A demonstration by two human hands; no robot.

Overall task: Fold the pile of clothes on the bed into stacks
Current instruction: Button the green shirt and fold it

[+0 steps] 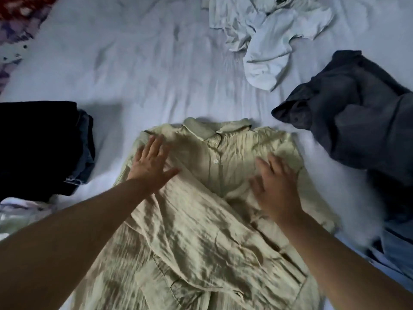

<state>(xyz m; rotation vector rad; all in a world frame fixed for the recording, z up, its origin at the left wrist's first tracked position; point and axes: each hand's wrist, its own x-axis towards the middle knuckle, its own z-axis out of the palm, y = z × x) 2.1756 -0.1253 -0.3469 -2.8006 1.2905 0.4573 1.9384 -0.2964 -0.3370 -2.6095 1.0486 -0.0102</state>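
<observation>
A pale green button-up shirt point(201, 220) lies front up on the white bed sheet point(138, 70), collar pointing away from me, with both sleeves folded across its front. My left hand point(150, 163) lies flat with spread fingers on the shirt's left shoulder. My right hand point(276, 186) presses flat on the right side of the chest, fingers straight. Neither hand grips any cloth. A stack of folded dark clothes point(40, 146) sits at the left. An unfolded white garment point(266, 39) and a crumpled dark grey-blue garment point(348, 115) lie beyond and to the right.
A patterned red and purple fabric point(15, 25) shows at the far left top corner. Light folded cloth point(20, 213) lies under my left forearm at the left edge. Blue denim point(400, 249) shows at the right edge. Wrinkled bare sheet spans the middle beyond the shirt.
</observation>
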